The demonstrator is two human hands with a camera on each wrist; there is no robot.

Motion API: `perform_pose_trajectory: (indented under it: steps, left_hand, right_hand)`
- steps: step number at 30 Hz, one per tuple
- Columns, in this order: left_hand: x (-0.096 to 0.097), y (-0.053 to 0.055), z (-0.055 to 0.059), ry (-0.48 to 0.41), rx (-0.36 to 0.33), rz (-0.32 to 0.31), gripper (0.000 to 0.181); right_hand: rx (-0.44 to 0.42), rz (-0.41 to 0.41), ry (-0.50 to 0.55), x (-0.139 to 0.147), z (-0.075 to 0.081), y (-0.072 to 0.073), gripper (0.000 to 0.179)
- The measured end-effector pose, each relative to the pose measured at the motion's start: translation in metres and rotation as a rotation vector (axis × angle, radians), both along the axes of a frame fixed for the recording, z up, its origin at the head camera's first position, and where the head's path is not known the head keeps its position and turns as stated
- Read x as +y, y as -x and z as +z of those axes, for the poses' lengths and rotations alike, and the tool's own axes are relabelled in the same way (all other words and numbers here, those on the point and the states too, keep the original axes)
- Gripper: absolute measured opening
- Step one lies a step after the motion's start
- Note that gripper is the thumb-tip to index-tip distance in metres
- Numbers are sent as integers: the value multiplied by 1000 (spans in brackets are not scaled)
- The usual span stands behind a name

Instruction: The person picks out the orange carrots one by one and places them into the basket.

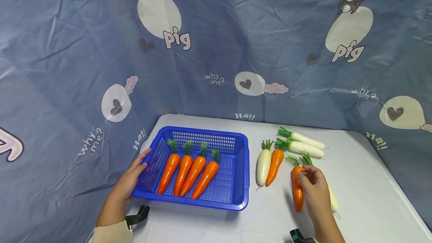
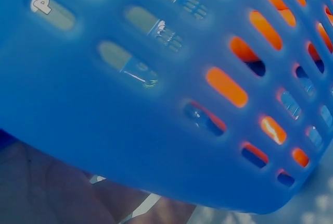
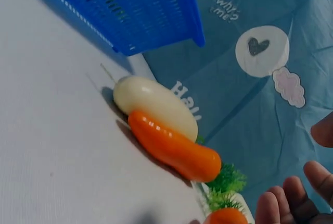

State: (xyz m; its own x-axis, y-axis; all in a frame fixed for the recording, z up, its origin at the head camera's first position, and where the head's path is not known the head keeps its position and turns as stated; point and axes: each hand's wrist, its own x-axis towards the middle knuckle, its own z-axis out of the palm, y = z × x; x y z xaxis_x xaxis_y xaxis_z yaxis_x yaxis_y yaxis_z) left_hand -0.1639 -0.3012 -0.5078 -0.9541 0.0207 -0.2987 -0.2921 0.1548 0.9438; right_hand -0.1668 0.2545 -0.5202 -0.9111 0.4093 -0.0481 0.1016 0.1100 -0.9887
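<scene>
A blue plastic basket (image 1: 206, 131) stands left of centre with several orange carrots (image 1: 186, 166) lying side by side in it, green tops toward the back. My left hand (image 1: 129, 181) grips its left side, thumb by the rim; the left wrist view shows mostly the slotted wall (image 2: 104, 125). At the right, my right hand (image 1: 314, 186) pinches another carrot (image 1: 297, 194) near its leafy top between thumb and fingers. A white radish (image 1: 333, 198) lies partly hidden behind that hand. In the right wrist view, only this carrot's top end (image 3: 227, 216) shows, beside the fingers.
Between basket and right hand lie a white radish (image 1: 263, 168) and a carrot (image 1: 275, 167), touching. Two longer white radishes (image 1: 305, 148) lie behind them. All rest on a white-covered table (image 1: 364, 183), with a blue printed curtain (image 1: 216, 48) hanging behind and at the left.
</scene>
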Motion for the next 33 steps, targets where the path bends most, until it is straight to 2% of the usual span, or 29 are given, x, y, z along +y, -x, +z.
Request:
perform_pose_trajectory:
  steps: [6, 11, 18, 26, 33]
  left_hand:
    - [0, -1, 3, 24, -8, 7, 56]
    - [0, -1, 1, 16, -18, 8, 56]
    - [-1, -2, -1, -2, -11, 12, 57]
    - [-3, -2, 1, 8, -4, 4, 56]
    - [0, 0, 3, 13, -21, 5, 56]
  right_hand:
    - [-30, -48, -96, 6, -7, 2, 36]
    - [-101, -55, -159, 11, -13, 2, 44]
    - [-160, 30, -174, 18, -16, -1, 63]
    - [-235, 125, -207, 20, -18, 5, 71]
    - [-253, 214, -189, 24, -21, 6, 79]
